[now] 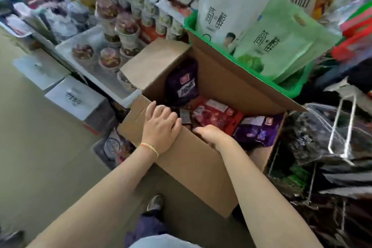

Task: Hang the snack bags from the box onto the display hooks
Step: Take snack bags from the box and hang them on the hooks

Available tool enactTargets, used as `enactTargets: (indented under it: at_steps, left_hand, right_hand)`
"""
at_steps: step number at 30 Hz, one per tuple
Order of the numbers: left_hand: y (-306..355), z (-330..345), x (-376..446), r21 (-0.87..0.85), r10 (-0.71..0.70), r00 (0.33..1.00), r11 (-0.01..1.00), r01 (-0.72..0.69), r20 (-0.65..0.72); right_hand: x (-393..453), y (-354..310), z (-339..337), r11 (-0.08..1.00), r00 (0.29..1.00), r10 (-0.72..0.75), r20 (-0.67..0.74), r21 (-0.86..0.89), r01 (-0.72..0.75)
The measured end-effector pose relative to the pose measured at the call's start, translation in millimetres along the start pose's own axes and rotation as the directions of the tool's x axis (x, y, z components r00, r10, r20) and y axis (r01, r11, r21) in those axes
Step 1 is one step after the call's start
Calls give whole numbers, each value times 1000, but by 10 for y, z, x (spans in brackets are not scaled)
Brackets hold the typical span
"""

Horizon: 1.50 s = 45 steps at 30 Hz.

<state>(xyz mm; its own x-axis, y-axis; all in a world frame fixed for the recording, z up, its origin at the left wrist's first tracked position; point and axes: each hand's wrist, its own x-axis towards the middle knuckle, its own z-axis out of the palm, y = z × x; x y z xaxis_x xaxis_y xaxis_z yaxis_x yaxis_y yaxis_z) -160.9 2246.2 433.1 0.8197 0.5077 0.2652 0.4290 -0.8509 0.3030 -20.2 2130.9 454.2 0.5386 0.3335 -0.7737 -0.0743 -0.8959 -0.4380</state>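
An open cardboard box stands in front of me. Inside lie a purple snack bag at the far side, a red snack bag in the middle and a second purple bag on the right. My left hand rests palm down on the near left flap, its fingers reaching the flap's edge. My right hand dips into the box behind the near wall; only the thumb and the back of the hand show. A white wire display hook sticks out at the right, above hanging dark bags.
A green basket with white and green pouches sits behind the box's far flap. Shelves at the left hold instant noodle cups and white cartons. My shoe is on the floor below the box.
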Motion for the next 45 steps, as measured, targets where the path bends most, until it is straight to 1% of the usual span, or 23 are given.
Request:
enactTargets:
  at_steps: [2,5,8,11,13,15,17,19,20,23,24,26,28,30,32,33,34,35,37,39,41,43,45]
  left_hand:
    - [-27,74,-1,-9,19,998,1000,-20,-67]
    - [-62,103,-4,-9,51,995,999,-52,-85]
    - [-94,140,-15,-17,79,993,997,-81,-90]
    - [-100,139,-14,-16,72,995,997,-73,-76]
    - [-102,112,-12,-12,61,996,998,-62,-63]
    - [-83,61,17,-42,37,998,998,-39,-42]
    - [-46,-19,80,-125,-33,999,992,33,-4]
    - [5,-124,137,-235,-107,993,965,116,52]
    - [29,-163,163,-297,-114,991,946,132,76]
    - [210,-312,259,-538,-38,994,838,87,103]
    - [297,-352,284,-604,-15,998,796,48,59]
    - [501,-456,312,-693,-39,996,721,-26,-78]
    - [735,-627,310,-764,-71,990,643,-51,-125]
    - [1025,-879,294,-809,-60,988,582,-82,-143]
    - [1359,-1161,240,-885,-55,993,462,-64,-101]
    - [1539,-1288,200,-924,-46,997,380,-43,-66]
    - [1729,-1401,154,-953,-26,999,303,-14,-23]
    - [1920,-1472,107,-972,8,1000,233,23,26]
    - [2327,-1533,-8,-985,100,986,128,117,130]
    - [2752,-1512,-149,-974,160,961,74,215,225]
    - [3187,-1461,-308,-959,182,941,48,280,284]
    - [3588,-1389,-469,-951,219,926,49,304,308]
    - [4051,-1308,-643,-945,268,908,44,324,323]
  right_hand:
    - [47,-43,-9,997,993,74,87,-42,-70]
    - [101,-78,20,993,984,117,135,16,-120]
    - [233,-83,70,992,989,129,75,-1,-129]
    - [260,-106,92,986,987,161,17,-34,-161]
    - [232,-140,80,983,988,152,22,100,-153]
    - [178,-206,19,915,993,96,73,385,-117]
    - [90,-286,-111,762,996,-24,84,646,-37]
    - [-114,-371,-263,616,991,-127,43,786,44]
    - [-240,-389,-336,546,986,-167,21,835,75]
    - [-666,-339,-511,387,963,-265,-39,911,144]
    - [-823,-298,-566,344,953,-297,-63,924,168]
    - [-1138,-173,-698,290,931,-346,-116,931,224]
    - [-1424,14,-837,271,910,-363,-202,911,310]
    - [-1684,270,-996,333,859,-358,-366,809,484]
    - [-1914,574,-1145,469,774,-372,-512,617,633]
    - [-1983,750,-1216,529,749,-386,-538,536,658]
    - [-2077,912,-1278,554,742,-400,-538,502,664]
    - [-2145,1084,-1332,552,746,-417,-520,507,662]
    - [-2294,1424,-1421,491,758,-445,-477,578,651]
    - [-2509,1743,-1500,364,765,-409,-498,680,637]
    - [-2733,2081,-1601,251,771,-345,-536,738,626]
    - [-2886,2422,-1730,173,760,-251,-599,745,644]
    - [-3064,2795,-1926,102,710,-142,-690,703,703]
